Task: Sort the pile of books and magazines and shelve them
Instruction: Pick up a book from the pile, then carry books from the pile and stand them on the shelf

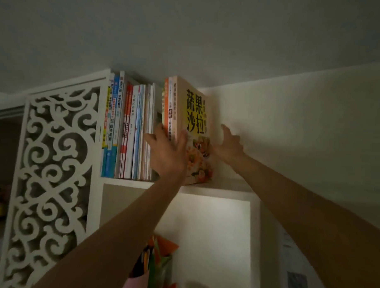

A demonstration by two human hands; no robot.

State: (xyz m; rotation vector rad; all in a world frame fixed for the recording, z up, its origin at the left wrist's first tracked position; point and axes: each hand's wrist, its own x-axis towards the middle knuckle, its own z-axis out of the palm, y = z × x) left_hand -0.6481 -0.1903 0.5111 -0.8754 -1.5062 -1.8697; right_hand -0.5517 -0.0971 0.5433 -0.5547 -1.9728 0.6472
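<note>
Books (pixel 185 126) at centre frame are held upright on the top shelf (pixel 127 181), pressed by the open left hand (pixel 168 151) and steadied by the open right hand (pixel 229 145). If released unsupported, they could be tipped into the gap.

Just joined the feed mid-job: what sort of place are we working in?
Most likely a room in a home, dimly lit. A white bookshelf with a carved scrollwork side panel stands against a plain wall, and a row of upright books reaches almost to the ceiling.
</note>
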